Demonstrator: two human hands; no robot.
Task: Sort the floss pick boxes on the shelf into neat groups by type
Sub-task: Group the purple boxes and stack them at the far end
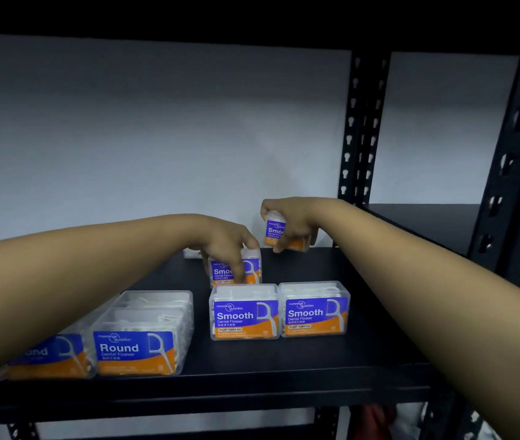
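Both hands busy behind the front Smooth pair [279, 312]: left hand [225, 246] fingers curled on a Smooth box [250, 268], right hand [290, 222] gripping another Smooth box [274, 230] lifted just off the shelf [315, 363]. Could easily slip, slick plastic.

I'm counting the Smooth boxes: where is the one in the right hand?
In the head view, the clear plastic Smooth floss box held by the right hand is at the back of the black shelf, right of centre, near the white wall, behind the two front Smooth boxes.
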